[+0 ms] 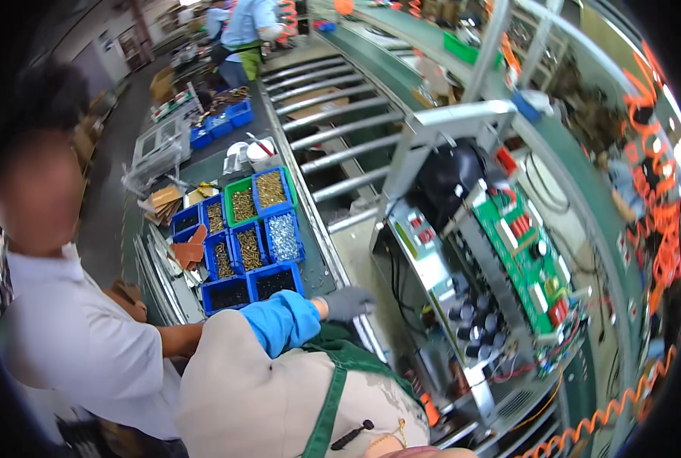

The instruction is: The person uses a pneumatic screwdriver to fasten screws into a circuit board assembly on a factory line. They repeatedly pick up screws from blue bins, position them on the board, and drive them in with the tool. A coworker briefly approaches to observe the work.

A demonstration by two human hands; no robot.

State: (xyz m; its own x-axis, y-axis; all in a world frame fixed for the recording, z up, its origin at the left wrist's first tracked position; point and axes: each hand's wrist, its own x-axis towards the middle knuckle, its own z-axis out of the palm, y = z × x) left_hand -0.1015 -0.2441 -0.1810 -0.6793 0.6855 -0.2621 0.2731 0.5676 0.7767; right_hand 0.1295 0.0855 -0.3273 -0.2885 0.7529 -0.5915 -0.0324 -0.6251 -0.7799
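My left hand (347, 303), in a grey glove with a blue sleeve cover (283, 320) above it, rests at the metal side rail of the roller conveyor (333, 263). Its fingers point right and are too unclear to show whether they hold anything. Just left of it are blue and green bins (247, 204) of brass-coloured and silver screws; the nearest bins (275, 281) hold dark small parts. To its right stands an open metal chassis (443, 263) with a green circuit board (523, 256), black capacitors (478, 330) and wiring. My right hand is out of sight.
A person in a white shirt (88, 336) stands close at my left. Another person in blue (249, 30) works farther up the line. Orange coiled hoses (664, 252) hang at the right. White tubs (261, 151) and cardboard pieces (166, 202) lie around the bins.
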